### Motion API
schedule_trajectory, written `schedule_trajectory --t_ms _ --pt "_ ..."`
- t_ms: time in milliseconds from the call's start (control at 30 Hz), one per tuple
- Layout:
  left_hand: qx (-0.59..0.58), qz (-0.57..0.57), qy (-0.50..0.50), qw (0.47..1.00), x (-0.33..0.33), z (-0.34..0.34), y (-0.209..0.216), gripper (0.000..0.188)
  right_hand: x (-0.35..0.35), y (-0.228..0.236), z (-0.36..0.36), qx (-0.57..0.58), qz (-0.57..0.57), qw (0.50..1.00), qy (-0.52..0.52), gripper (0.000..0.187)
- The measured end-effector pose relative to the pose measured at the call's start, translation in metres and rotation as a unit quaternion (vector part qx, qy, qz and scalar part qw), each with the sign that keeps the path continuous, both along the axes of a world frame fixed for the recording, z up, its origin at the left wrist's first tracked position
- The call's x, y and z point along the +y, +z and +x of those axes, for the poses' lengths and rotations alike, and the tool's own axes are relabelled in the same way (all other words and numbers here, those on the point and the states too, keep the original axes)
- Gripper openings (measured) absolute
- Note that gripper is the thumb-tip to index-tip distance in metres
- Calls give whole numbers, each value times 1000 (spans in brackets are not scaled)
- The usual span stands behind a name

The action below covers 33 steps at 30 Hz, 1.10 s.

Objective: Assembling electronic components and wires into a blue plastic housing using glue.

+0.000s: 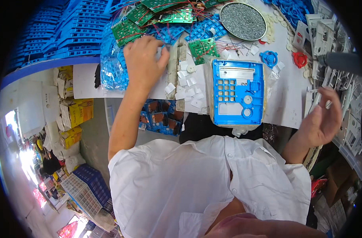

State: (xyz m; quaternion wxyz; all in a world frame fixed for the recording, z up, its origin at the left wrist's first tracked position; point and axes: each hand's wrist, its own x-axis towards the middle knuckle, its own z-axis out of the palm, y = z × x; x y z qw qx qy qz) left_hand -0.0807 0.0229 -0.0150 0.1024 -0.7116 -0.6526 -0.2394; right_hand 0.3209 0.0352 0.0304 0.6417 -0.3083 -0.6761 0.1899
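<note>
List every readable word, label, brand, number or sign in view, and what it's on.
None reads clearly enough to quote.
Yellow cartons, left: printed marks, too small and blurred to read.
White sheet, left: faint marks, too small to read.
Green circuit boards: any markings too small to make out.
Blue plastic housing: no lettering I can make out.

white, loose, short-sleeved shirt [161, 178] with small round buttons [229, 156] and a chest pocket [191, 225], forearms [127, 119] bare
</note>
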Motion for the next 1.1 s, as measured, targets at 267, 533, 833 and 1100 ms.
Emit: schedule_trajectory --t_ms 267,533,833,1100 --pt "-823 -275 26 496 -58 45 -5 27 5 -13 -100 -138 -398 859 289 34" --pt "-612 -175 -35 771 -95 114 -7 26 33 -27 -108 -212 -388 826 351 34" --pt "-267 -74 -158 948 -105 117 -22 33 19 -46 -89 -350 -298 826 326 31" --pt "-204 -65 -201 956 -97 117 -30 33 1 -47 -89 -417 -185 867 200 38"
